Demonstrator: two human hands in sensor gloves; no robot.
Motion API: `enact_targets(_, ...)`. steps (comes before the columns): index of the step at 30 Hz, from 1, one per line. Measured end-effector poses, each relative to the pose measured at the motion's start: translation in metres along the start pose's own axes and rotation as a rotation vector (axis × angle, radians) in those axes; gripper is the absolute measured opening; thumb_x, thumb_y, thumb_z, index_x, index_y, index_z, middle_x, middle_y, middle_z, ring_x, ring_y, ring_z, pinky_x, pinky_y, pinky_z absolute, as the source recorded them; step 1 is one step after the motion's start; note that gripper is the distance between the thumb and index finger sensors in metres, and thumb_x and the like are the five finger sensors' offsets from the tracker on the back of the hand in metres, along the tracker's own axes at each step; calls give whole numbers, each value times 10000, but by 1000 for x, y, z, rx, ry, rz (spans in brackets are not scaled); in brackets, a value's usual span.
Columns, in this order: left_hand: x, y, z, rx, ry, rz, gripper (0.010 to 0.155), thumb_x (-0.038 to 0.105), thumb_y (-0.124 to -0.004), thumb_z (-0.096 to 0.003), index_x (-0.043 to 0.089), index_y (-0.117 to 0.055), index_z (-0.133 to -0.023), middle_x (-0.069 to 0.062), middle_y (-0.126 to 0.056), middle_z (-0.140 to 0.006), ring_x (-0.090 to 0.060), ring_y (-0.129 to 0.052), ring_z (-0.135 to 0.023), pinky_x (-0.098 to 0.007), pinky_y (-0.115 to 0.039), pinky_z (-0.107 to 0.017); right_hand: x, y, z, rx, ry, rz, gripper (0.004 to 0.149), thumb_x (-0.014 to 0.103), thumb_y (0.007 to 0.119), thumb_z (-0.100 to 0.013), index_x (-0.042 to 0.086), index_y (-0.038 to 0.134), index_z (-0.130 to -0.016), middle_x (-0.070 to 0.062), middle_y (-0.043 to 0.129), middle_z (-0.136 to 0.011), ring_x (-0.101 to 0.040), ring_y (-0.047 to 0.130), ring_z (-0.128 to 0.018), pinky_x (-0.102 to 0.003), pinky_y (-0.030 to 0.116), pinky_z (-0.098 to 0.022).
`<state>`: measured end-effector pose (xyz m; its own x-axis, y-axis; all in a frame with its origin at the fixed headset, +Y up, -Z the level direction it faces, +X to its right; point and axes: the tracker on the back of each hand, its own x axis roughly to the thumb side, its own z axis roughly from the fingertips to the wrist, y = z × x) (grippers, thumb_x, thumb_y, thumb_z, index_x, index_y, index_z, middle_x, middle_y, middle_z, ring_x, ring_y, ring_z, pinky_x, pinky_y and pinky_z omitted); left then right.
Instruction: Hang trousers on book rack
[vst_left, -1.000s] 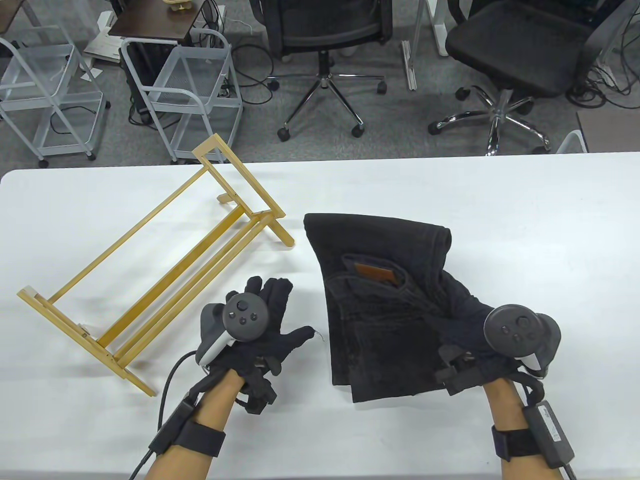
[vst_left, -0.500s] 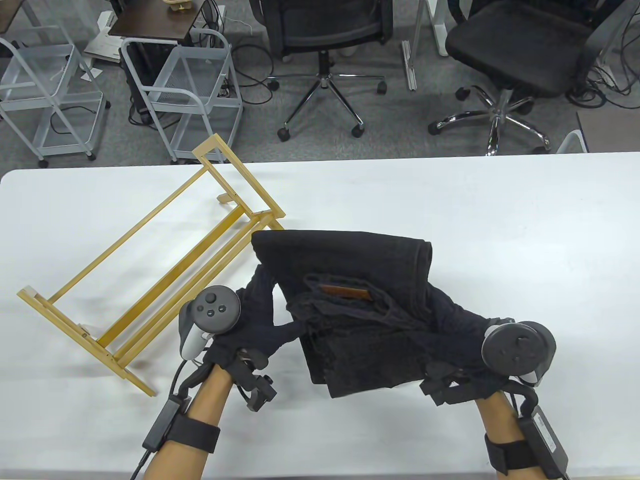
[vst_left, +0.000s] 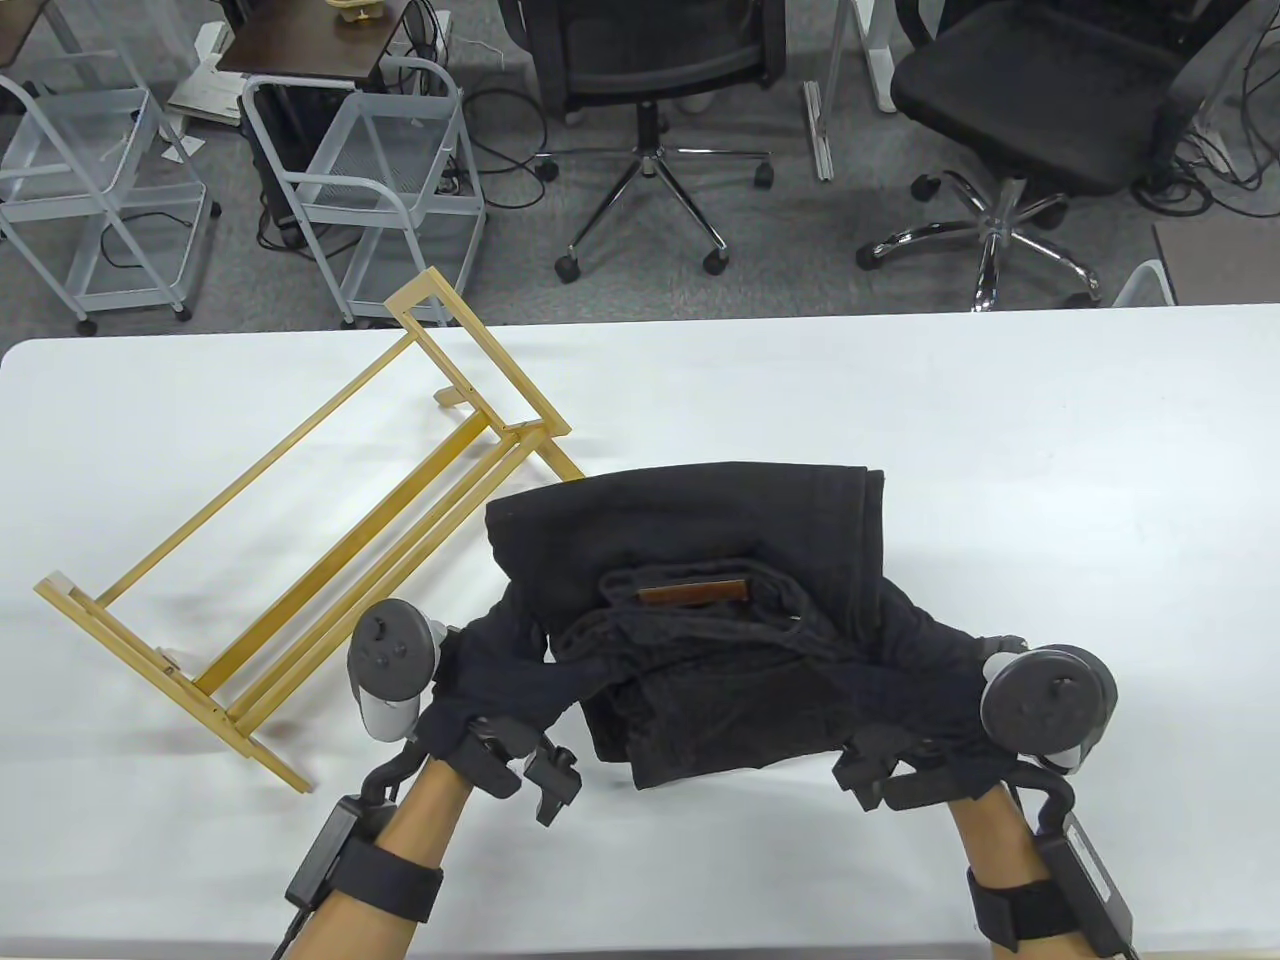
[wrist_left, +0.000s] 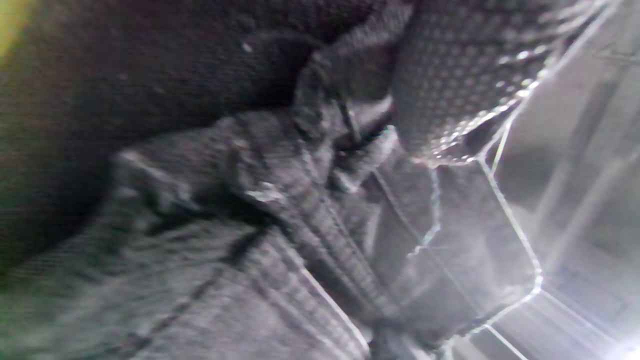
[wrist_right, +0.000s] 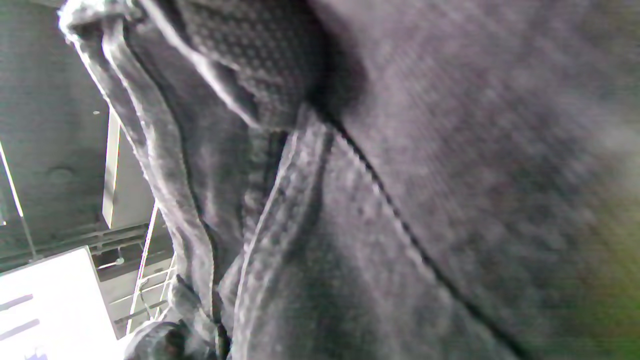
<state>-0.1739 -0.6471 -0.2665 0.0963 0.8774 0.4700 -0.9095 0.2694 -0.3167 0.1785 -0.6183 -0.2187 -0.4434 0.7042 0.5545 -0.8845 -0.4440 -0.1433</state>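
The folded black trousers (vst_left: 700, 560), with a brown patch at the waistband, are lifted off the white table (vst_left: 1050, 480), held between both hands. My left hand (vst_left: 490, 650) grips their left side and my right hand (vst_left: 920, 640) grips their right side. Both wrist views are filled with blurred dark denim (wrist_left: 250, 225) (wrist_right: 400, 200) and gloved fingers (wrist_left: 450, 75) (wrist_right: 250, 60). The wooden book rack (vst_left: 300, 530) stands on the table to the left, its near right foot just behind the trousers' far left corner.
Two office chairs (vst_left: 650, 60) and two grey wire trolleys (vst_left: 390, 170) stand on the floor beyond the table's far edge. Bare table lies to the right of the trousers.
My left hand moved right and took hold of the trousers' left side. Both hands lifted the trousers and carried them left toward the rack.
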Motion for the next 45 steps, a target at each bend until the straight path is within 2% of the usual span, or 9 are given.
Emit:
enact_targets(3, 7, -6, 2, 9, -31, -12, 829, 473, -992, -296, 349, -500, -952, 35, -738, -1045, -291, -932, -925, -629, -651, -708, -1, 4, 1, -10, 13, -20, 663, 265, 945, -345, 285, 585, -901, 26, 742, -984, -260, 1064, -673, -434, 958, -435)
enact_targets(9, 12, -8, 6, 99, -53, -90, 973, 479, -994, -301, 314, -362, -1022, 29, -784, -1003, -278, -1023, -780, -586, -735, -653, -4, 14, 3, -4, 29, -30, 668, 259, 939, -356, 265, 567, -910, 7, 723, -990, -270, 1049, -686, -443, 949, -439)
enact_targets(18, 25, 3, 10, 206, -70, -170, 825, 399, -960, -355, 301, -462, -1005, -3, -890, -905, -274, -1093, -575, -541, -804, -579, -9, 36, 6, 75, 62, -117, 716, 259, 920, -373, 191, 495, -946, -64, 652, -1021, -306, 1000, -731, -462, 923, -459)
enact_targets(23, 33, 9, 12, 226, -69, -248, 751, 353, -936, -383, 309, -503, -995, -5, -908, -887, -282, -1098, -546, -533, -811, -570, -9, 51, 7, 134, 69, -111, 780, 270, 902, -370, 102, 424, -964, -154, 604, -1029, -365, 963, -743, -496, 892, -456)
enact_targets(27, 39, 13, 13, 236, -70, -288, 730, 333, -935, -387, 301, -529, -992, -18, -931, -860, -288, -1106, -513, -529, -825, -553, -13, 61, 6, 191, 84, -11, 839, 320, 891, -368, 25, 374, -959, -220, 585, -1013, -352, 986, -714, -482, 902, -441)
enact_targets(35, 45, 15, 14, 228, -79, -330, 687, 319, -945, -390, 297, -580, -972, -25, -954, -837, -291, -1134, -464, -519, -866, -520, -27, 68, 8, 218, 189, 9, 879, 382, 894, -363, -12, 376, -954, -246, 606, -994, -355, 988, -702, -483, 889, -448)
enact_targets(40, 57, 17, 16, 265, -105, -354, 663, 313, -949, -385, 295, -614, -957, -29, -969, -819, -294, -1145, -433, -520, -887, -502, -30, 65, 7, 240, 201, 11, 960, 474, 872, -358, -18, 320, -969, -264, 542, -1026, -425, 903, -780, -550, 823, -497)
enact_targets(42, 62, 20, 16, 286, -112, -361, 654, 308, -953, -382, 295, -631, -950, -31, -976, -812, -297, -1147, -423, -522, -892, -498, -33, 66, 6, 291, 207, -28, 1008, 503, 861, -360, -22, 262, -976, -284, 465, -1049, -494, 805, -837, -613, 751, -530)
enact_targets(45, 67, 28, 16, 329, -108, -369, 649, 295, -960, -377, 289, -645, -945, -43, -983, -803, -307, -1149, -411, -529, -897, -493, -37, 65, 8, 295, 203, -34, 1037, 527, 849, -361, -22, 221, -978, -299, 395, -1063, -531, 710, -888, -667, 675, -553)
